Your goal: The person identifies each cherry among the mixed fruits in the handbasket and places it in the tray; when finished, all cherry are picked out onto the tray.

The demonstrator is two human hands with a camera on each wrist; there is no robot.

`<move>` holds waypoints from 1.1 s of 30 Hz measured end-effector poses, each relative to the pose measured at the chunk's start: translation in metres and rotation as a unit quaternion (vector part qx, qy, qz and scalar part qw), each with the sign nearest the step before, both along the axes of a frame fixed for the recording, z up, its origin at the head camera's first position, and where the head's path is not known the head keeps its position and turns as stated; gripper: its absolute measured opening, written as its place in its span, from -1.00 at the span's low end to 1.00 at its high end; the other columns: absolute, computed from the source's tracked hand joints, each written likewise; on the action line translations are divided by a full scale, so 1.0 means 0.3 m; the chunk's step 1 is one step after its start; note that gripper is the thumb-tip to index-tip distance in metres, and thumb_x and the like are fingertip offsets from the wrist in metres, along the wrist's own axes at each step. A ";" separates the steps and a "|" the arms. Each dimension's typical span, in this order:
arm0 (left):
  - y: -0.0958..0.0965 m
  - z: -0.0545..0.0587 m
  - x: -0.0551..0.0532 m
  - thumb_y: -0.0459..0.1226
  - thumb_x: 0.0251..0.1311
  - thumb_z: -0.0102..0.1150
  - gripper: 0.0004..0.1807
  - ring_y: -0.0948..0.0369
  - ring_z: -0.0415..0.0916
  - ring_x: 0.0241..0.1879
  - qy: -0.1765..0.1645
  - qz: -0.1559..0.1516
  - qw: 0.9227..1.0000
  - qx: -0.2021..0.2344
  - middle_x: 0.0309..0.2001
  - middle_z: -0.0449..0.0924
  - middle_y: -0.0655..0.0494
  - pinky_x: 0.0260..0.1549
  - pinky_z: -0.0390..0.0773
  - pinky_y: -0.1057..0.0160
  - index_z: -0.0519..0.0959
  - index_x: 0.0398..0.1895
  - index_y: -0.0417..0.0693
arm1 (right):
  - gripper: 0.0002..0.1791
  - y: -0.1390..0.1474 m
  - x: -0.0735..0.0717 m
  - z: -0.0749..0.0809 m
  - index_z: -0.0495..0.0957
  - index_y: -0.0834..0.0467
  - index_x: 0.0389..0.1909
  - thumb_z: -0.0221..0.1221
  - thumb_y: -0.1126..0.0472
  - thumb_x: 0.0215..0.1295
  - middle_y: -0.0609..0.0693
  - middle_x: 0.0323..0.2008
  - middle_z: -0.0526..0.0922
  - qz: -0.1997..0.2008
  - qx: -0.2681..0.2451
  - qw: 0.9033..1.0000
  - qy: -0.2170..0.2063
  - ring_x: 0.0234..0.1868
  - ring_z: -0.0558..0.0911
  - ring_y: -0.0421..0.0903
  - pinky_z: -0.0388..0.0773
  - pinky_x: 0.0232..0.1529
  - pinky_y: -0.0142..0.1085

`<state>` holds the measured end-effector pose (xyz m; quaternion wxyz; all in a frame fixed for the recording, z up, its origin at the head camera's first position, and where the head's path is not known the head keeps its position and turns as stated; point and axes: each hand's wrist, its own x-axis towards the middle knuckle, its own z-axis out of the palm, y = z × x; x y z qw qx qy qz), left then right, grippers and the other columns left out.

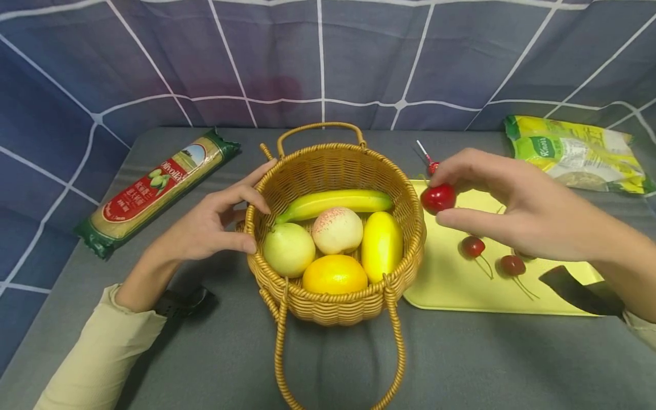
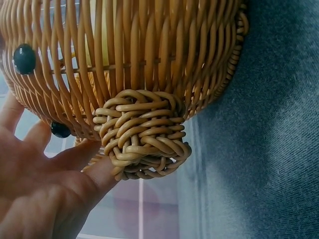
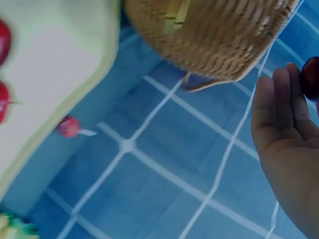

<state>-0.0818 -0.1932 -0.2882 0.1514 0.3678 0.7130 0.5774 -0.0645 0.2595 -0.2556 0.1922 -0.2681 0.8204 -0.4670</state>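
Note:
A wicker basket (image 1: 335, 310) holds a green pear (image 1: 289, 249), a banana (image 1: 340, 202), a pale peach (image 1: 337, 230), an orange-yellow lemon-like fruit (image 1: 335, 275) and a long yellow fruit (image 1: 381, 245). My left hand (image 1: 215, 219) grips the basket's left rim; in the left wrist view its fingers lie against the woven side (image 2: 144, 45). To the right of the basket, my right hand (image 1: 517, 202) pinches a shiny red cherry (image 1: 438, 198) between thumb and fingers, above the yellow tray's left part. Several smaller-looking cherries (image 1: 472, 246) with stems lie on the yellow tray (image 1: 435, 285).
A pasta packet (image 1: 154, 188) lies left of the basket. Behind the tray are a red lollipop (image 1: 431, 165) and a yellow-green Knorr packet (image 1: 574, 154). One basket handle (image 1: 400, 353) hangs toward me; a blue checked cloth (image 1: 277, 57) stands behind.

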 end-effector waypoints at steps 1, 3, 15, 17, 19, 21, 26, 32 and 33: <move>0.000 0.000 0.001 -0.26 0.09 0.46 -0.58 -0.07 -0.05 0.48 0.000 0.000 1.000 0.000 0.57 -0.12 0.00 0.15 0.44 0.19 0.49 -0.06 -0.19 | -0.53 -0.025 0.047 0.057 0.42 0.00 0.21 0.26 0.31 0.33 0.00 0.07 0.53 -0.024 0.001 1.000 0.000 -0.42 0.65 0.03 0.39 -0.91 -0.15; 0.000 0.001 0.002 -0.25 0.10 0.46 -0.57 -0.07 -0.06 0.49 -0.002 -0.001 1.000 0.000 0.57 -0.12 0.00 0.15 0.43 0.20 0.48 -0.06 -0.22 | -0.59 -0.042 0.103 0.109 0.45 0.02 0.11 0.26 0.37 0.30 -0.01 -0.04 0.57 -0.064 0.011 0.998 0.024 -0.30 0.65 -0.03 0.48 -0.82 -0.14; -0.003 0.001 0.004 -0.20 0.12 0.44 -0.52 -0.06 -0.03 0.48 -0.008 0.003 1.000 -0.009 0.57 -0.10 0.03 0.16 0.44 0.18 0.44 -0.06 -0.31 | -0.64 0.162 0.149 -0.083 0.58 -0.06 -0.06 0.40 0.31 0.16 -0.14 -0.16 0.64 -0.178 0.162 0.966 0.091 -0.18 0.60 -0.29 0.38 -0.19 -0.60; -0.004 0.000 0.004 -0.18 0.13 0.44 -0.51 -0.06 -0.04 0.48 -0.007 0.003 1.000 -0.008 0.57 -0.11 0.03 0.16 0.43 0.18 0.44 -0.06 -0.31 | -0.64 0.187 0.155 -0.115 0.60 -0.03 -0.04 0.40 0.31 0.16 -0.13 -0.19 0.63 -0.177 0.179 0.962 0.106 -0.21 0.56 -0.31 0.37 -0.21 -0.61; -0.004 0.000 0.005 -0.17 0.13 0.43 -0.51 -0.06 -0.05 0.48 -0.007 0.002 1.000 -0.006 0.58 -0.12 0.03 0.17 0.42 0.18 0.44 -0.06 -0.31 | -0.63 0.208 0.163 -0.140 0.62 0.03 0.00 0.40 0.32 0.16 -0.12 -0.22 0.63 -0.176 0.193 0.958 0.120 -0.24 0.52 -0.33 0.37 -0.27 -0.60; -0.003 0.000 0.004 -0.17 0.13 0.43 -0.51 -0.06 -0.06 0.49 -0.007 0.001 1.000 -0.003 0.58 -0.12 0.02 0.17 0.42 0.17 0.45 -0.06 -0.30 | -0.60 0.227 0.170 -0.163 0.62 0.08 0.03 0.40 0.33 0.14 -0.12 -0.26 0.61 -0.170 0.210 0.952 0.146 -0.27 0.48 -0.34 0.35 -0.34 -0.56; -0.005 0.001 0.007 -0.17 0.12 0.44 -0.53 -0.03 -0.07 0.49 -0.008 0.004 1.000 -0.004 0.57 -0.11 0.02 0.16 0.43 0.18 0.46 -0.06 -0.26 | -0.52 0.251 0.184 -0.206 0.62 0.18 0.05 0.44 0.39 0.04 -0.15 -0.32 0.61 -0.157 0.231 0.941 0.192 -0.30 0.43 -0.38 0.33 -0.40 -0.51; -0.002 0.001 0.006 -0.19 0.13 0.43 -0.56 -0.04 -0.08 0.50 -0.008 0.003 1.000 -0.002 0.57 -0.12 0.02 0.18 0.41 0.18 0.47 -0.06 -0.21 | -0.47 0.253 0.189 -0.226 0.58 0.28 0.06 0.45 0.42 -0.01 -0.05 -0.23 0.67 -0.152 0.243 0.937 0.199 -0.31 0.46 -0.39 0.39 -0.37 -0.59; -0.002 0.001 0.006 -0.19 0.13 0.43 -0.57 -0.04 -0.08 0.50 -0.008 0.002 1.000 -0.001 0.57 -0.12 0.01 0.19 0.41 0.18 0.47 -0.05 -0.21 | -0.47 0.252 0.189 -0.227 0.58 0.27 0.07 0.45 0.42 -0.01 -0.04 -0.22 0.67 -0.153 0.249 0.935 0.202 -0.31 0.47 -0.40 0.39 -0.37 -0.59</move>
